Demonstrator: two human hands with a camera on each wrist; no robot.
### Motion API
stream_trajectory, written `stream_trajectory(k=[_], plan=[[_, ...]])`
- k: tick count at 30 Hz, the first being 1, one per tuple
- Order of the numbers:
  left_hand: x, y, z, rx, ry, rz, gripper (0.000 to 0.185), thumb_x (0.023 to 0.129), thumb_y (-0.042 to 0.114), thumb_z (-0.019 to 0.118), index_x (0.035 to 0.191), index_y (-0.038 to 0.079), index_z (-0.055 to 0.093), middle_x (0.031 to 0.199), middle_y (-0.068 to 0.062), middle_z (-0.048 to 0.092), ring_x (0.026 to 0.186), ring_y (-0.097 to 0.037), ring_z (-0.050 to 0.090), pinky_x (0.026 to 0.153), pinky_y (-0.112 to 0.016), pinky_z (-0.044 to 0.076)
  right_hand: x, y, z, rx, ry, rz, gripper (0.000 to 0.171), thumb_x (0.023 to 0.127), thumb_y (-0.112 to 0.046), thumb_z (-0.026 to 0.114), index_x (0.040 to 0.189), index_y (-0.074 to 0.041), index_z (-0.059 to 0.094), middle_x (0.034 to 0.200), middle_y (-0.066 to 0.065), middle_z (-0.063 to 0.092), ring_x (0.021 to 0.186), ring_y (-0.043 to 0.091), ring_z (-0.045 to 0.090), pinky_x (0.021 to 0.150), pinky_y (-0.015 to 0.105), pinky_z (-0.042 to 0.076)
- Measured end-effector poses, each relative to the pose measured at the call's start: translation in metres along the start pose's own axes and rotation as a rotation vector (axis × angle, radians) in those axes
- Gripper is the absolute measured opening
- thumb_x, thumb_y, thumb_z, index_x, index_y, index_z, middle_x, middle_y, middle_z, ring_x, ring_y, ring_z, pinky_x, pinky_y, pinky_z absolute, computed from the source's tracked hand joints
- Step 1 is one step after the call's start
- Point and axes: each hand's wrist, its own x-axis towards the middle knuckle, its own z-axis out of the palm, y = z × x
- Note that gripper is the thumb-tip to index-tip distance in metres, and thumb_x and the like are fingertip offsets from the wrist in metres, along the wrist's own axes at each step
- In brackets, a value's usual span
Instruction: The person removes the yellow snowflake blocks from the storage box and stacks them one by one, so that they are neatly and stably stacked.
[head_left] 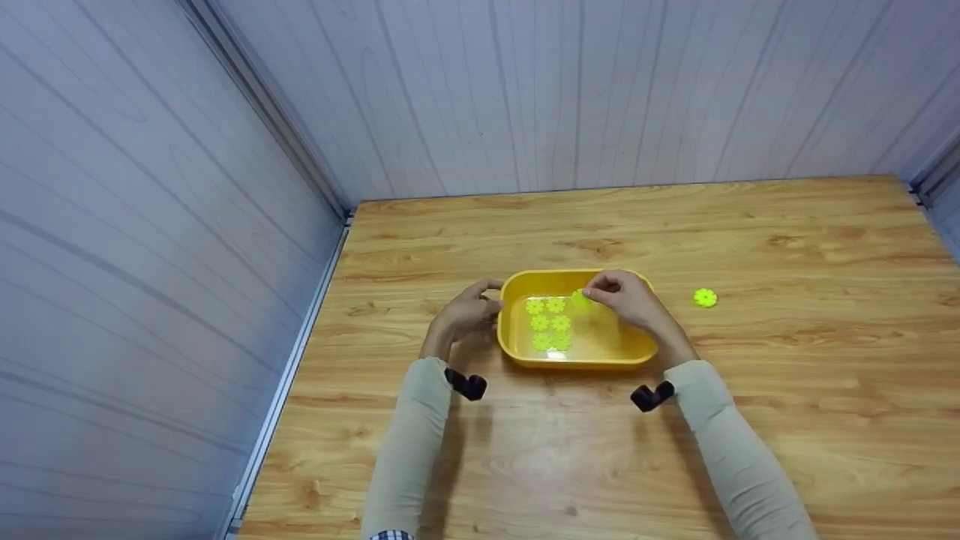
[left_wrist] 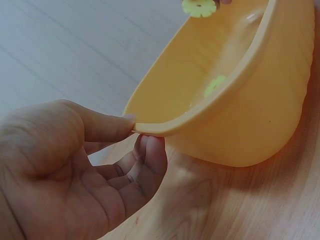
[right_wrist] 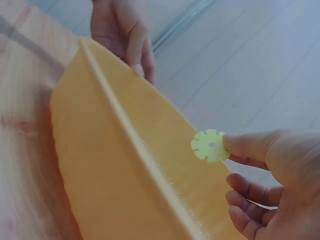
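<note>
While both hands work at the yellow tub, the scene reads as follows, largest thing first.

Bench (head_left: pixel 750 420): wooden, set in a corner of pale panelled walls, carrying everything below.

Tub (head_left: pixel 517 349): a yellow plastic basin with rounded corners, standing near the middle of the bench, between the two hands.

Left hand (head_left: pixel 466 311): at the tub's left rim; the wrist view shows the thumb on top of the lip and the fingers (left_wrist: pixel 150 165) curled beneath it, pinching the rim.

Right hand (head_left: pixel 626 296): over the tub's far right part, thumb and forefinger pinching a green disc, the other fingers (right_wrist: pixel 245 192) loosely curled.

Held disc (right_wrist: pixel 210 145): a notched, flower-shaped green piece with a small centre hole, held above the tub's interior.

Discs in tub (head_left: pixel 550 324): six like pieces lying flat in two columns on the tub's floor, left of centre.

Loose disc (head_left: pixel 705 298): one more on the bare bench, right of the tub and apart from it.
</note>
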Motion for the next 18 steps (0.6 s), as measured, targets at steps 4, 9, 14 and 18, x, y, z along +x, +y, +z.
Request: stream_trajectory(k=[4,9,14,18], plan=[[0.0,0.0,0.0,0.001,0.005,-0.005,0.041,0.096,0.011,0.047,0.135,0.015,0.039,0.088,-0.013,0.051,0.069,-0.025,0.047,0.064,-0.044,0.036,-0.003,0.0,-0.006,0.074,0.024,0.001,0.03,0.087,-0.039,0.06,0.098,-0.011,0.064,0.094,0.006,0.059,0.079,0.02,0.048,0.065,0.028,0.04],[0.0,0.0,0.0,0.003,0.012,-0.002,0.042,0.095,0.01,0.047,0.136,0.014,0.038,0.088,-0.014,0.053,0.068,-0.023,0.048,0.067,-0.045,0.037,-0.005,0.0,-0.014,0.118,0.058,-0.011,0.032,0.087,-0.038,0.06,0.099,-0.009,0.063,0.096,0.007,0.059,0.083,0.023,0.048,0.068,0.028,0.041],[0.002,-0.001,0.0,0.007,0.014,0.008,0.042,0.095,0.009,0.047,0.136,0.013,0.038,0.095,-0.017,0.054,0.069,-0.022,0.05,0.069,-0.045,0.039,-0.007,0.001,-0.023,0.155,0.093,0.025,0.036,0.086,-0.041,0.06,0.102,-0.009,0.063,0.099,0.007,0.059,0.086,0.021,0.049,0.073,0.03,0.043],[0.002,-0.001,0.0,0.003,0.012,0.012,0.042,0.095,0.009,0.047,0.136,0.013,0.039,0.098,-0.019,0.054,0.069,-0.022,0.051,0.072,-0.047,0.04,-0.009,0.003,-0.031,0.205,0.124,0.039,0.038,0.086,-0.04,0.061,0.104,-0.008,0.062,0.101,0.006,0.058,0.091,0.021,0.051,0.079,0.03,0.045]])
